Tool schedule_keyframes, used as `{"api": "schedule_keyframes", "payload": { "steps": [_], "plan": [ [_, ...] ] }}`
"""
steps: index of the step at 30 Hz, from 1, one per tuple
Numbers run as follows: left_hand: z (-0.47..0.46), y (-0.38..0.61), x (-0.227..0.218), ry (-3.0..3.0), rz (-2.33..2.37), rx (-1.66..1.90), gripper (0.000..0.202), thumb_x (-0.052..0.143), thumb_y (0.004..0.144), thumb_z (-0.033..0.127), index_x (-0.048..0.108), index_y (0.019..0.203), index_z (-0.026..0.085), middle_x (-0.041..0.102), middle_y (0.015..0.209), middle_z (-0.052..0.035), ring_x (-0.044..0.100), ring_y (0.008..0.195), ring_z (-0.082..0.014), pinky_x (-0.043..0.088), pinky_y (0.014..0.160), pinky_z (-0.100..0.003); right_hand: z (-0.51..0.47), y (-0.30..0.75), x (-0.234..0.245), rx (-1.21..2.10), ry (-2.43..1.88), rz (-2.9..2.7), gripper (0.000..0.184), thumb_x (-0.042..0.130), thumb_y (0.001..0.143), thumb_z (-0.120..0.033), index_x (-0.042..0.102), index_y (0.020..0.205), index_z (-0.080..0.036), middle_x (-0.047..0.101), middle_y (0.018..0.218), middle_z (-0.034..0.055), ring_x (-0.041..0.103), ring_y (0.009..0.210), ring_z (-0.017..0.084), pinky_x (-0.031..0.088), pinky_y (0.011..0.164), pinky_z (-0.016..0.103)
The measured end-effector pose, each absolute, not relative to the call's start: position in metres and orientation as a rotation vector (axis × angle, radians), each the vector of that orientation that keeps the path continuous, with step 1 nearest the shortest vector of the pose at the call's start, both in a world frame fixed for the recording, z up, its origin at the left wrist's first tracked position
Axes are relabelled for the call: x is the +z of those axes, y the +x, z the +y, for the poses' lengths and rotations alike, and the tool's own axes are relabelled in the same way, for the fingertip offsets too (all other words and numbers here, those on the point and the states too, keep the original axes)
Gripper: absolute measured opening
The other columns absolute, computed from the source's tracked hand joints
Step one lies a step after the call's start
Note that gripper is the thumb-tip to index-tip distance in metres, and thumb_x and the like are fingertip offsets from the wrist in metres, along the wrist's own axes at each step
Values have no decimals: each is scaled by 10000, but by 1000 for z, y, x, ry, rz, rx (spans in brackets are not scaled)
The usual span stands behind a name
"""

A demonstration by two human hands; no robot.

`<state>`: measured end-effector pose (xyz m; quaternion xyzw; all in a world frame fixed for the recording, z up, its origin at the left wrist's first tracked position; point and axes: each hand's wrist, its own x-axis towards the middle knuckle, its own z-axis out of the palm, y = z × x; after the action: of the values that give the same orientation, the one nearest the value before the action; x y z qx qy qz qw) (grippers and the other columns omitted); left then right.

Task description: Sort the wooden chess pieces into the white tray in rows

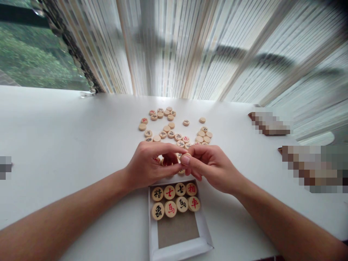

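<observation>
- Your right hand (214, 166) pinches a round wooden piece (186, 155) between thumb and fingers, just beyond the box's far edge.
- Your left hand (146, 160) curves in, thumb and forefinger tips meeting at that same piece; you can't tell whether they grip it too.
- Below your hands, the white box (185, 248) holds eight character-marked pieces (170, 209) in two rows of four.
- Beyond them, loose pieces (171, 134) lie scattered on the white table (81, 134).

White table (67, 137)
Loose round wooden pieces (171, 134) beyond a shallow white box (185, 248); blurred brown-edged items (272, 125) at right
</observation>
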<state>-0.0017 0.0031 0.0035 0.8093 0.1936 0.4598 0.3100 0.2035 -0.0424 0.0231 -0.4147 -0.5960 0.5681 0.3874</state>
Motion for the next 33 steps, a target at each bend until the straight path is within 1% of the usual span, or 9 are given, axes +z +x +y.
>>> {"api": "schedule_keyframes", "payload": {
  "steps": [3,8,14,18,26,33],
  "plan": [
    [3,-2,4,2125,517,1210,185,853,820,109,822,1001,131,780,683,-17,687,547,-101,575,554,-166,-42,205,25,1451,-1070,-1546,482,782,930,-580,676,727,-156,587,553,-20,467,496,87,345,481,227],
    [4,-3,3,2102,518,1209,195,873,813,123,826,1002,121,772,681,-22,683,552,-102,548,529,-159,-42,206,28,1454,-1041,-1563,509,736,954,-612,673,737,-155,602,565,-10,490,505,93,383,497,232],
    [4,-4,2,2085,523,1203,215,875,815,131,825,1024,120,777,693,-29,688,565,-106,559,542,-165,-42,206,27,1490,-1032,-1533,469,792,913,-595,689,789,-155,660,636,10,482,511,87,377,484,225],
    [4,-3,2,2097,522,1197,195,857,832,135,826,1024,125,781,694,-34,687,559,-108,550,526,-164,-42,205,25,1494,-1053,-1503,440,857,862,-555,695,779,-155,692,680,32,484,530,91,352,482,227],
    [4,-2,3,2118,515,1219,175,853,827,119,826,1000,117,774,682,-26,679,547,-99,553,536,-157,-43,203,25,1416,-1079,-1548,491,775,930,-590,664,719,-162,610,577,-6,473,510,94,348,486,235],
    [3,-2,4,2126,516,1206,172,858,830,128,824,999,130,773,676,-20,682,549,-103,578,555,-169,-43,204,26,1417,-1063,-1577,505,745,943,-619,635,726,-176,616,582,-6,514,529,107,395,509,239]
  ]
}}
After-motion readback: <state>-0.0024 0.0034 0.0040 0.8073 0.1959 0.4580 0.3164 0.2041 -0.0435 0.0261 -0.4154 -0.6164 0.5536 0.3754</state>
